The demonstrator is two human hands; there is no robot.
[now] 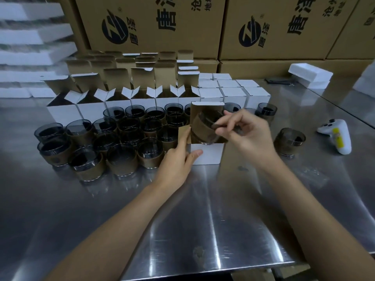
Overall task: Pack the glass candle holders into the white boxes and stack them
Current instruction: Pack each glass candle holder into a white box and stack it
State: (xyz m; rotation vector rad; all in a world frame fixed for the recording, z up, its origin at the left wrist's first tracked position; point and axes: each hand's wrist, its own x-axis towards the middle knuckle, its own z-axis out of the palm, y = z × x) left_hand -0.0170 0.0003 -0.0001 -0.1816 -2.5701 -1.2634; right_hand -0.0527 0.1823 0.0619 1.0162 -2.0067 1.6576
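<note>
Glass candle holder (205, 128) is pinched at rim by R hand (249, 136), tilted, base down in mouth of white box (207, 154); box flap is gripped by L hand (178, 159).

A shiny steel table (203, 220) — printed brown cartons (154, 23) stacked behind it.

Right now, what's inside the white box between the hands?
A glass candle holder, tilted, sits at its open mouth, pinched by the right grip; the left grip holds a side flap. The front wall of the white box hides the interior below.
</note>
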